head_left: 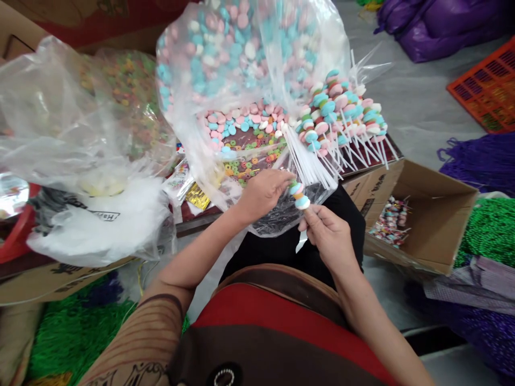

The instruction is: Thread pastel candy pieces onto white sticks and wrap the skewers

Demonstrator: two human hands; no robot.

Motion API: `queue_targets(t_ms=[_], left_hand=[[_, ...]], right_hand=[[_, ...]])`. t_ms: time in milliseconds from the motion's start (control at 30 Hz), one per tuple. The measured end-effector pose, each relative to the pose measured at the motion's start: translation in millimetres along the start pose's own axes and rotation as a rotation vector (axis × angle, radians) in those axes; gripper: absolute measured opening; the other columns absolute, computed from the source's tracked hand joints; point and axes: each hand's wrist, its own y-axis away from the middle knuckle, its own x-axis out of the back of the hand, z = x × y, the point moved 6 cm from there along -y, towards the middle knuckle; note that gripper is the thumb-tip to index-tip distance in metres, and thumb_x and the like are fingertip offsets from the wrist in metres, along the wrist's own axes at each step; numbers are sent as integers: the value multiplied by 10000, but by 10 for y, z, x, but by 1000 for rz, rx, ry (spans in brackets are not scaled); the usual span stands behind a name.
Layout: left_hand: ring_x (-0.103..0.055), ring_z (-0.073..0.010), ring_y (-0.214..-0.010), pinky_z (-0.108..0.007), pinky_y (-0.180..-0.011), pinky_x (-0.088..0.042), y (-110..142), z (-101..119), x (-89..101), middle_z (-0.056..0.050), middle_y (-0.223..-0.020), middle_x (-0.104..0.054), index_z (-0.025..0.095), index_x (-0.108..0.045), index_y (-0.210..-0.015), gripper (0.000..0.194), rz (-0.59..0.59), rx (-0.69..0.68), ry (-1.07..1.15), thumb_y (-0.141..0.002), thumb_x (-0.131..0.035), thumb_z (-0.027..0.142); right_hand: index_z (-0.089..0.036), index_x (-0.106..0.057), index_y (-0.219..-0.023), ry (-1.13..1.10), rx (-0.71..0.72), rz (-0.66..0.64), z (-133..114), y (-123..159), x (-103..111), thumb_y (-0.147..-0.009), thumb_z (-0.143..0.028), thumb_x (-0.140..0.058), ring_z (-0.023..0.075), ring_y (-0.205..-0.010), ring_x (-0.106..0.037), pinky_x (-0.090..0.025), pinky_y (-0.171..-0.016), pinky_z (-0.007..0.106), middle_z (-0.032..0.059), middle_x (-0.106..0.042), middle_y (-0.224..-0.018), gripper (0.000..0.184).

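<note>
A candy skewer of pink, white, blue, green and orange pieces stands tilted over my lap. My right hand grips it by its lower end, with a white strip hanging below the fingers. At the skewer's upper end, my left hand has its fingers closed in a pinch; what is between them is hidden. Just beyond lie small ring candies and loose round candies. A bundle of white sticks lies beside the hands, and several filled candy skewers are piled to its right.
A large clear bag of pastel candies stands at the back. Another bag of ring candies is on the left. To the right, an open cardboard box holds wrapped skewers. An orange crate and green beads lie farther right.
</note>
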Motion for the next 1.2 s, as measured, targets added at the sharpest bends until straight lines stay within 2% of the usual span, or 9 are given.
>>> queue_targets(t_ms=[133, 233, 367, 500, 600, 700, 800, 967, 1200], left_hand=[[-768, -189, -1031, -337, -947, -589, -40, 79, -23, -79, -1085, -825, 235, -780, -1081, 278, -173, 20, 288, -1037, -556, 394], [-764, -178, -949, -329, -883, -597, -238, -111, 70, -61, -1069, -819, 247, -787, -1065, 244, -213, 143, 406, -1005, -616, 410], [-720, -204, -911, -364, -881, -566, -717, -710, 340, -45, -962, -790, 241, -756, -973, 131, 70, 275, 13, -951, -627, 252], [-677, -331, -1122, -447, -986, -507, -1108, -1187, 298, -133, -1094, -753, 194, -708, -904, 80, 80, 352, -454, -829, -713, 168], [-655, -367, -1175, -460, -992, -496, -1234, -1392, 241, -160, -1186, -725, 190, -695, -1000, 224, 81, 412, -554, -787, -766, 188], [-659, -357, -1147, -459, -993, -496, -1273, -1520, 269, -139, -1113, -737, 199, -690, -1011, 224, 100, 452, -544, -801, -761, 227], [-661, -349, -1115, -458, -984, -500, -1273, -1555, 282, -138, -1083, -744, 200, -695, -978, 172, 29, 428, -562, -813, -734, 225], [-634, -357, -1179, -456, -1000, -489, -1206, -1375, 272, -184, -1235, -712, 184, -697, -1050, 251, -57, 324, -675, -818, -634, 113], [-647, -299, -1129, -388, -977, -468, -1089, -1263, 381, -156, -1160, -717, 162, -676, -1065, 185, -123, 413, -695, -933, -555, 207]], right_hand=[[-203, -680, -747, 7, 41, 34, -53, -71, 19, -877, -616, -734, 89, -468, -400, -310, -452, 247, -22, -600, -606, 437], [-204, -691, -754, -48, 71, 72, -97, -125, 57, -856, -583, -769, 100, -508, -439, -352, -487, 251, -14, -623, -640, 400], [-205, -684, -745, -127, 89, 71, -85, -132, 55, -883, -555, -756, 98, -514, -436, -346, -495, 254, -8, -622, -654, 384], [-201, -675, -736, -149, 81, 64, -22, -101, 52, -900, -537, -749, 91, -508, -423, -336, -493, 252, -15, -609, -649, 381], [-198, -678, -724, -181, 73, 80, 5, -100, 86, -895, -528, -759, 88, -507, -427, -322, -489, 247, -16, -609, -646, 379], [-197, -681, -718, -192, 66, 84, 11, -115, 109, -889, -530, -765, 87, -504, -427, -314, -486, 247, -14, -609, -642, 383], [-193, -676, -719, -208, 54, 79, 16, -126, 102, -880, -534, -773, 81, -496, -409, -291, -479, 246, -18, -595, -633, 390], [-188, -667, -742, -262, 37, 71, 23, -118, 82, -881, -543, -774, 67, -493, -344, -230, -466, 241, -25, -565, -640, 396], [-174, -657, -692, -350, 10, 79, -4, -119, 86, -803, -573, -842, 48, -486, -288, -159, -465, 231, -48, -482, -581, 454]])
